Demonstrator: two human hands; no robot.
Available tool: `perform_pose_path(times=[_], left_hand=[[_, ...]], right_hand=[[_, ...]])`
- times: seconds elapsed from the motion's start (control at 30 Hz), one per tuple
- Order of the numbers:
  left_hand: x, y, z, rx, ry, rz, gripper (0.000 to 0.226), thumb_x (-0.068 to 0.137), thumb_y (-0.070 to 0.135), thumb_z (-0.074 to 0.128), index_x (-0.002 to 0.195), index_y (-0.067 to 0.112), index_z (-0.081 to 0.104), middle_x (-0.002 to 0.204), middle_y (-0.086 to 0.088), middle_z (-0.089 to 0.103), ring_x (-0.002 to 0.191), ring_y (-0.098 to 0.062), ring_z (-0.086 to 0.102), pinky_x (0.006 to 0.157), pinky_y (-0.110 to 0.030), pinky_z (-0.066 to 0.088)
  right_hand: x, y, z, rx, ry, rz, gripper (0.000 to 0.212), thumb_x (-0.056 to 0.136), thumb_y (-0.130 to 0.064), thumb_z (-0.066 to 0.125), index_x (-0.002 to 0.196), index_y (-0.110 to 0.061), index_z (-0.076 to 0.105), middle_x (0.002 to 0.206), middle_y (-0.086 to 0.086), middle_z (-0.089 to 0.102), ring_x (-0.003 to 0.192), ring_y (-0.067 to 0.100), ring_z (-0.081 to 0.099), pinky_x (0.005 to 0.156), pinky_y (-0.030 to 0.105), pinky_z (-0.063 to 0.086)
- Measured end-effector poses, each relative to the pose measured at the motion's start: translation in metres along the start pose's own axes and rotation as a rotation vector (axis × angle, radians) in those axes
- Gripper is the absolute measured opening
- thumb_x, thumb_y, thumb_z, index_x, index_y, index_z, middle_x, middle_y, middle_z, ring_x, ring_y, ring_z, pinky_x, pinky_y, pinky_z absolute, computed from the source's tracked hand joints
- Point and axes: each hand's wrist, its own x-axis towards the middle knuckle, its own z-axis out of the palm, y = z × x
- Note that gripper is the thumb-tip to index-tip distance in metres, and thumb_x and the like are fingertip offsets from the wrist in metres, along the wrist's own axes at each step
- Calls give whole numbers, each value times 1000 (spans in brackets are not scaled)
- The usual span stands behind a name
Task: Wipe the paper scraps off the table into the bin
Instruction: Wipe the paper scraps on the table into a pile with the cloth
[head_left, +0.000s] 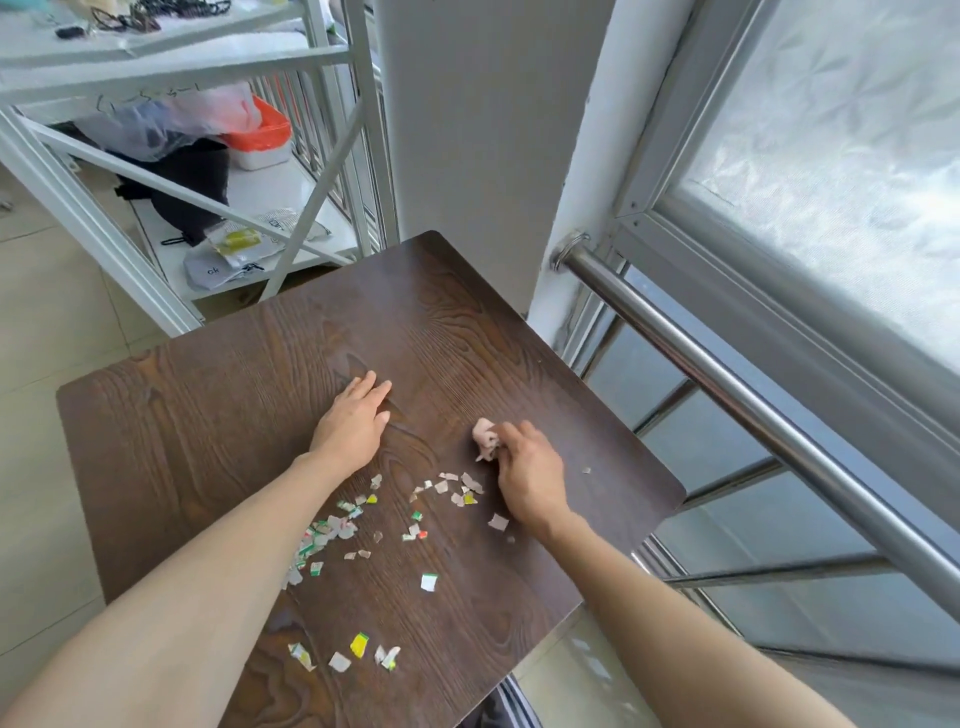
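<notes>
Several small paper scraps (332, 530) in white, green and yellow lie scattered over the near half of a dark wooden table (218, 415). My left hand (353, 421) rests flat on the tabletop, fingers together, just beyond the scraps. To the right, my right hand (524, 467) is closed on a small crumpled pink cloth (484, 435) that touches the table above the scraps. A few more scraps (358, 649) lie close to the near edge. No bin is in view.
A white metal shelf rack (171, 171) with bags and an orange basket stands behind the table on the left. A grey pillar (483, 130) rises at the back. A steel handrail (727, 384) and a window run along the right side.
</notes>
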Motion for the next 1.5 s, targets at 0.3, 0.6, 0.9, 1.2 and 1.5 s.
perform_pose_path(times=[0.3,0.6,0.9,1.2,1.5], left_hand=[[-7,-1,-7,-20,-37,53,47,99,20,40,146,17,33,159,-4,20,146,-21,17,119,-33,15],[-27,-12,-6,-44,-39,95,46,100,18,38,145,19,34,159,0,20,147,-19,15,119,-46,13],[-27,-10,2,-44,-40,73,48,100,14,35,148,19,29,160,-2,16,148,-21,9,118,-50,8],[-22,-8,-7,-21,-119,79,49,100,8,29,148,18,27,160,-2,14,148,-21,9,118,-50,8],[-40,-41,-19,-178,-36,87,43,100,11,34,141,19,43,155,3,30,143,-15,26,116,-33,21]], right_hand=[[-8,-20,-26,-1,-185,-296,19,92,-13,43,101,-17,59,89,5,53,81,25,52,68,41,47],[-19,90,-78,-125,42,152,24,93,-15,47,111,-20,61,95,10,57,94,34,56,74,36,41],[-63,-9,3,32,132,218,16,91,-15,44,98,-14,58,92,7,58,83,32,58,67,35,40],[-69,-122,64,223,-128,94,27,89,-9,41,108,-13,61,99,13,58,86,38,60,72,43,47],[-11,-55,-13,275,-38,103,18,88,-14,40,86,-13,58,87,11,61,79,28,57,69,36,43]])
